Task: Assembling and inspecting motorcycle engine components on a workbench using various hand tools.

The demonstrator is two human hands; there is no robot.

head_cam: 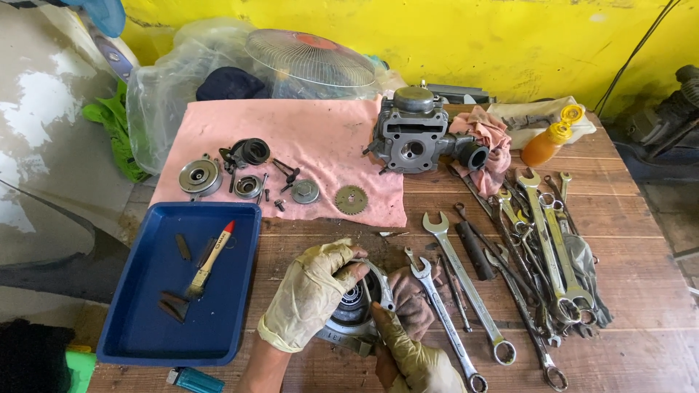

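Note:
Both my hands wear dirty yellowish gloves at the table's front edge. My left hand (312,291) curls over the top of a round grey metal engine part (354,306) with a bearing in its centre. My right hand (413,356) grips the same part from below right, thumb on its rim. A dirty rag (412,291) lies under and behind the part. Two combination wrenches (466,284) lie just right of my hands.
A blue tray (145,342) with a paintbrush (210,260) sits to the left. A pink cloth (313,138) carries small parts, a sprocket (350,199) and a cylinder head (411,135). Several wrenches (542,247) are piled on the right, by an orange bottle (551,140). A lighter (195,380) lies at the front.

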